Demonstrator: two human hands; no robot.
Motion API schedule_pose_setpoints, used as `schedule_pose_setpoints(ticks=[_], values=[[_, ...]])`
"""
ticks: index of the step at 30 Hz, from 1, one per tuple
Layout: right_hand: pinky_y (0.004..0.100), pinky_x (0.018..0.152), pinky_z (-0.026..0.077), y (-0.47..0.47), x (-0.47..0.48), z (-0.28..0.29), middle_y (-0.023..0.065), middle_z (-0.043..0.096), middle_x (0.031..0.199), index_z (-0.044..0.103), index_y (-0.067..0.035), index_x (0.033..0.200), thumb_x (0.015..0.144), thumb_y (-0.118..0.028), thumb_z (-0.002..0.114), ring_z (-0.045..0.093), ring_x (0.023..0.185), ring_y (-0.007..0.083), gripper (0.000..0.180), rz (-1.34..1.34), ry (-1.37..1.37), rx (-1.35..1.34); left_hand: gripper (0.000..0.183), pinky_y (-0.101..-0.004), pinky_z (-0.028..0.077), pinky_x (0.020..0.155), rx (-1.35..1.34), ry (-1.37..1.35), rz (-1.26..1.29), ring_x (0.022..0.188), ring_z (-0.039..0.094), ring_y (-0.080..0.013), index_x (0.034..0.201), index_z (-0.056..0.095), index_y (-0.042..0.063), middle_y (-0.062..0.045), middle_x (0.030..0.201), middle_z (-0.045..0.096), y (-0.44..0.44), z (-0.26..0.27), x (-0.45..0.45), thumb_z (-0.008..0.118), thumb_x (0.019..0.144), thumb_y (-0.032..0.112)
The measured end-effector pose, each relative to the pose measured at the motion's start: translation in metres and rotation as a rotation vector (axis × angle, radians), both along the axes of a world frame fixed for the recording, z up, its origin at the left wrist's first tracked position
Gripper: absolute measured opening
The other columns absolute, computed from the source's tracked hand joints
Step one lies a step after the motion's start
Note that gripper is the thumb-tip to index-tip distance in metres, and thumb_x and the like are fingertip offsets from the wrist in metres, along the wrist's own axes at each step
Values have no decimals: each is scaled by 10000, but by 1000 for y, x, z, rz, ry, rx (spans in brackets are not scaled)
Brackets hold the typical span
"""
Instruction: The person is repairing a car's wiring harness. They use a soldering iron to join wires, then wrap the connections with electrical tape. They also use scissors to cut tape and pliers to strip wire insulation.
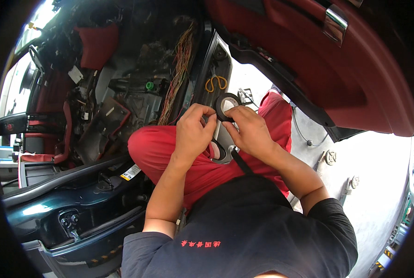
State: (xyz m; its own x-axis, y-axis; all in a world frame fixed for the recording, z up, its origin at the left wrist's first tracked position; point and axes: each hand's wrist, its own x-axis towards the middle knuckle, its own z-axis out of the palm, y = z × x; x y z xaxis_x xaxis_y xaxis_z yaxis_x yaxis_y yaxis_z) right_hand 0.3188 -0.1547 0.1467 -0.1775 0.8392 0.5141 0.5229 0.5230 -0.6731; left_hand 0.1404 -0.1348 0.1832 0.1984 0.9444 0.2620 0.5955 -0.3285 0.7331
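Observation:
In my right hand (250,128) is a roll of black tape (220,107) with a pale cardboard core, the fingers at its core and lower rim. My left hand (195,130) pinches thumb against forefinger at the roll's left edge; the bit of tape between the fingertips is too small to make out. Just beyond the roll, orange-handled scissors (210,85) lie on the door sill (224,62) with their blades pointing away. A long bundle of thin multicoloured wires (179,73) runs along the car floor, left of the sill.
An open car door with a red inner panel (363,69) stands to the right. At left is the stripped car interior, with a green round cap (149,85) and a loose dark panel (106,128). A cable (299,128) hangs near the pale floor (377,173).

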Motion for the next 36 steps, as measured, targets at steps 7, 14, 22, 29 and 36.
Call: schedule_pose_setpoints(ticks=[7, 14, 22, 29, 36], values=[[398, 689, 517, 3, -5, -5, 160, 656, 892, 636, 12, 1027, 860, -138, 725, 644, 770, 327, 242, -27, 33, -158, 82, -296, 452, 571, -130, -62, -139, 612, 556, -156, 873, 620, -11, -74, 786, 585, 10, -2, -11, 667, 816, 27], [350, 620, 499, 12, -8, -10, 157, 681, 849, 651, 9, 1028, 878, -236, 734, 631, 654, 224, 299, 1, 232, -560, 74, -268, 438, 594, -349, -188, -168, 656, 533, -112, 871, 616, -2, -47, 785, 574, 23, -11, -22, 658, 832, 46], [227, 678, 442, 93, -37, 9, -13, 635, 893, 655, 8, 1140, 898, -228, 746, 494, 738, 57, 349, 313, 368, -613, 69, -217, 431, 619, -426, -381, -78, 717, 536, -59, 884, 624, 3, -25, 862, 657, 111, 27, -60, 619, 821, 30], [262, 734, 495, 155, -72, -26, 57, 688, 928, 666, 25, 1137, 904, -249, 728, 606, 804, 102, 364, 285, 364, -673, 243, -211, 445, 661, -453, -417, 8, 759, 553, -60, 1092, 600, 6, -12, 903, 654, 143, 0, -91, 684, 876, 79], [263, 726, 488, 151, -103, -119, 33, 673, 903, 666, 29, 1152, 908, -245, 731, 574, 782, 95, 373, 196, 367, -931, 261, -251, 480, 737, -524, -328, 74, 811, 571, -89, 1109, 606, -2, -35, 966, 646, 152, -129, -118, 694, 868, 41]])
